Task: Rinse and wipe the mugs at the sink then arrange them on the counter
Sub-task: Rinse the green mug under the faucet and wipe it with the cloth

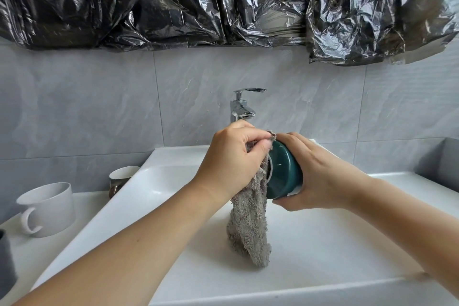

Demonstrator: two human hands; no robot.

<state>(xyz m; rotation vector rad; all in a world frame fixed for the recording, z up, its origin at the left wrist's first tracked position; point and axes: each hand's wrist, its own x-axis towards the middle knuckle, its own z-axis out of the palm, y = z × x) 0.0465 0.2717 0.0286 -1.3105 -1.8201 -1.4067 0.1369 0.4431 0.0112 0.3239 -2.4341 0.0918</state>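
Mug first: it is dark green and glossy, lying on its side in the air over the white sink, mouth turned toward your left. Your right hand curls round its body from the far side, thumb underneath. Your left hand pinches a grey fluffy cloth against the mug's rim — the cloth's top is bunched under your fingers and the rest hangs straight down, its lower end reaching the basin floor or close to it; you cannot tell which.

Behind your hands, at the sink's back edge, stands a chrome tap, its lower part hidden by your left knuckles. On the counter left of the sink sit a wide white mug with its handle toward you and, further back against the sink's left wall, a smaller cup with a white inside and a dark outer wall. A grey object shows at the counter's near left edge — cut off. Crumpled black plastic sheeting hangs above the grey wall tiles.
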